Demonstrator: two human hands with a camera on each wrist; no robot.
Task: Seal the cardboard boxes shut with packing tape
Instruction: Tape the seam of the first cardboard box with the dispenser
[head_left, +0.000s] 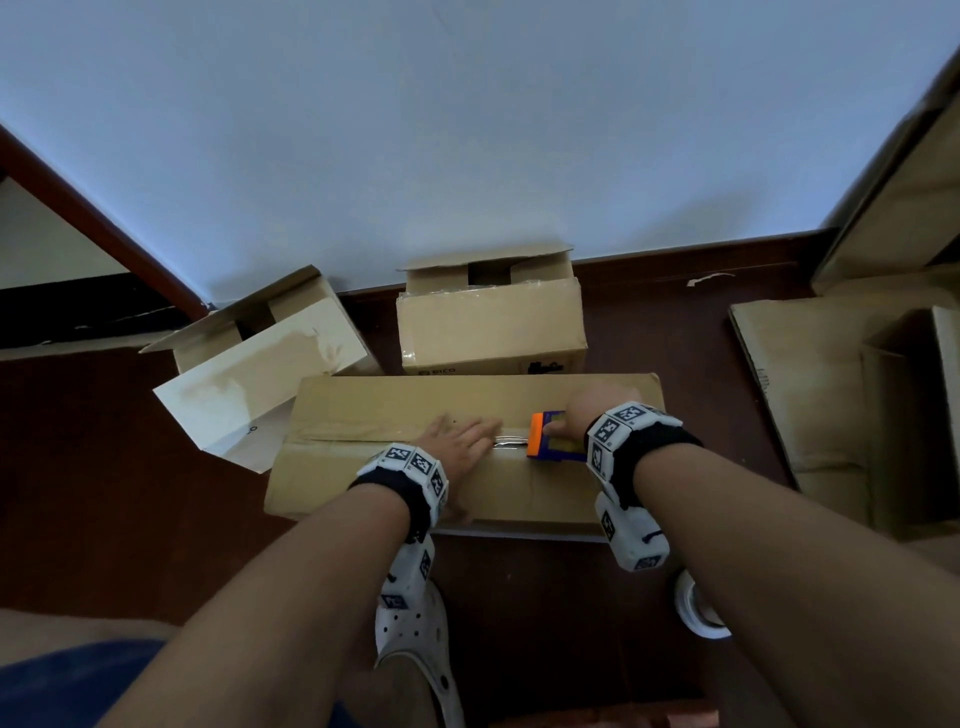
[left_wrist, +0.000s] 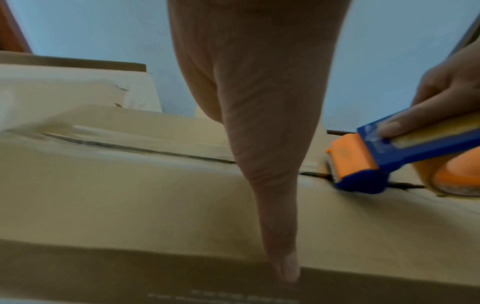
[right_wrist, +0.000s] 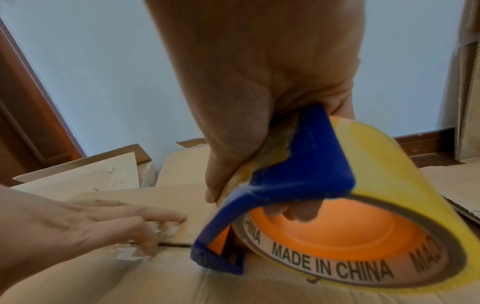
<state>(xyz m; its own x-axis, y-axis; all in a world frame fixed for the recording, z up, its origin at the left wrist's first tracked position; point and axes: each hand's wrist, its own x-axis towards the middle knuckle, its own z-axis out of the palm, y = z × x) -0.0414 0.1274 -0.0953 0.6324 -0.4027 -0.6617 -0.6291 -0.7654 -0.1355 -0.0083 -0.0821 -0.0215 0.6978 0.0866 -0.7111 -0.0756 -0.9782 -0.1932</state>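
Observation:
A long closed cardboard box (head_left: 395, 405) lies on the floor in front of me, its centre seam running left to right (left_wrist: 145, 151). My left hand (head_left: 462, 436) lies flat on the seam, fingers straight, pressing the strip of clear tape (head_left: 511, 441). My right hand (head_left: 587, 410) grips a blue and orange tape dispenser (head_left: 548, 436) just right of the left hand. The dispenser (right_wrist: 298, 185) carries a yellowish roll of packing tape (right_wrist: 384, 185) and its cutter end sits on the seam (left_wrist: 350, 162).
Two open boxes stand behind, one at the left (head_left: 270, 353) with a pale flap hanging, one in the middle (head_left: 493, 322) by the wall. Flattened cardboard (head_left: 810, 384) lies at right. A spare tape roll (head_left: 696, 605) and my white clog (head_left: 415, 644) are on the dark floor.

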